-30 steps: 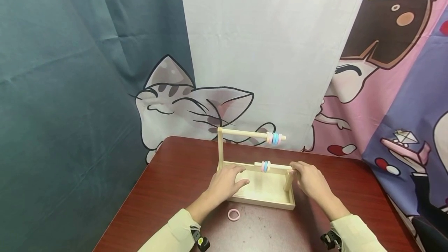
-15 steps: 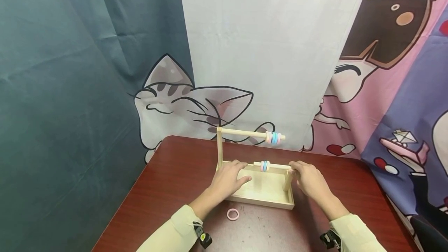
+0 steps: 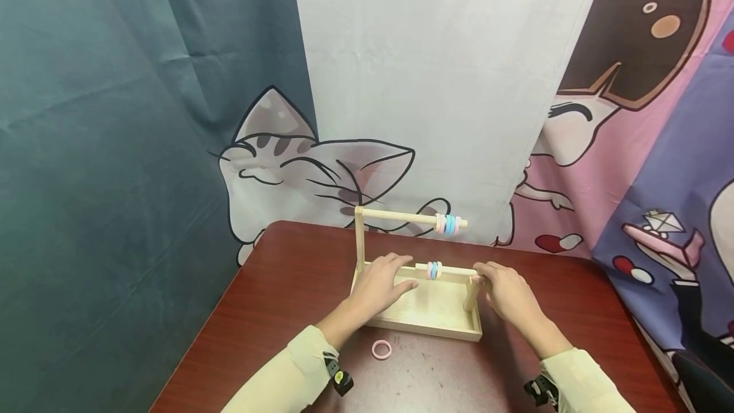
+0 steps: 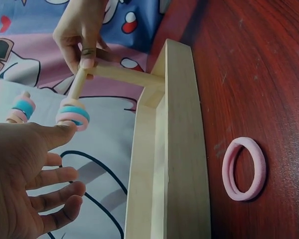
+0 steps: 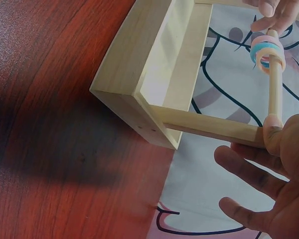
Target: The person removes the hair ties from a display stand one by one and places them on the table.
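A wooden stand [image 3: 424,330] has a shallow tray base and two horizontal rods on posts. On the lower rod [image 3: 459,271] sit pink, blue and cream hair ties [image 4: 74,114] near its free left end. My right hand [image 3: 510,292] pinches the corner where this rod meets its short post [image 5: 209,125], thumb on the rod, other fingers spread. My left hand [image 3: 375,282] hovers over the tray's left part, fingers extended and thumb apart. In the left wrist view its thumb tip overlaps the rod's free end beside the pink tie, and it holds nothing.
The upper rod [image 3: 395,216] on its tall left post carries several hair ties [image 3: 448,225] near its right end. A loose pink hair tie [image 3: 381,350] lies on the red-brown table [image 3: 275,285] in front of the tray. A printed cloth [image 3: 447,81] hangs behind.
My left hand has moved slightly right and up, toward the lower rod's free end. My right hand stays at the post corner, and the hair ties stay in place.
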Tool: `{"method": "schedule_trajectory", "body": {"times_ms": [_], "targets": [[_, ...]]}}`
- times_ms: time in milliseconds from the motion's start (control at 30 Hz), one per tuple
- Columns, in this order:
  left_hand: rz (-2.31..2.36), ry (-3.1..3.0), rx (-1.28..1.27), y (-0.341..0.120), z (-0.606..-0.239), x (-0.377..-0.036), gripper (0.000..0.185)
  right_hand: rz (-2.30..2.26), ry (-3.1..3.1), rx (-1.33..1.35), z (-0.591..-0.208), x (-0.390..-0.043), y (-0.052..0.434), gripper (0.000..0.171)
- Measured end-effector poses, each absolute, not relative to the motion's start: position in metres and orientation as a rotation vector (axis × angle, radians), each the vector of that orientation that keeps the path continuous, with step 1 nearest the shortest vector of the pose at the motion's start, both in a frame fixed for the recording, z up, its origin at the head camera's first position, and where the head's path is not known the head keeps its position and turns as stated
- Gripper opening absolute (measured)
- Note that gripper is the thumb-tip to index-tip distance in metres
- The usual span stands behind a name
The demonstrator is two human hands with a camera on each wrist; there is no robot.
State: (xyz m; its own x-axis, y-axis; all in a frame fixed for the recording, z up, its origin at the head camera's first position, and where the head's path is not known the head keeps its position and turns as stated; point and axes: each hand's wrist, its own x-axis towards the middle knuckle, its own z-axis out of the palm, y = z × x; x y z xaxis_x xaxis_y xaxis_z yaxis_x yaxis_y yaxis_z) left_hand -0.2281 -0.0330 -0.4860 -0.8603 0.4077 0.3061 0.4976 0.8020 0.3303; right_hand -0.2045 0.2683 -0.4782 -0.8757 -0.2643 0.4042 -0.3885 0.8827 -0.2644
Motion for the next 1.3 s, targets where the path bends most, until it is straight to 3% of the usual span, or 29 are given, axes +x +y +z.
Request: {"method": "schedule_trajectory", "body": {"times_ms": [1300], "targets": [[-0.617, -2.694, -0.799, -0.006, -0.488, -0.235, 0.053, 0.470, -2.664, 0.474, -0.482, -0.203, 0.267, 0.019]]}}
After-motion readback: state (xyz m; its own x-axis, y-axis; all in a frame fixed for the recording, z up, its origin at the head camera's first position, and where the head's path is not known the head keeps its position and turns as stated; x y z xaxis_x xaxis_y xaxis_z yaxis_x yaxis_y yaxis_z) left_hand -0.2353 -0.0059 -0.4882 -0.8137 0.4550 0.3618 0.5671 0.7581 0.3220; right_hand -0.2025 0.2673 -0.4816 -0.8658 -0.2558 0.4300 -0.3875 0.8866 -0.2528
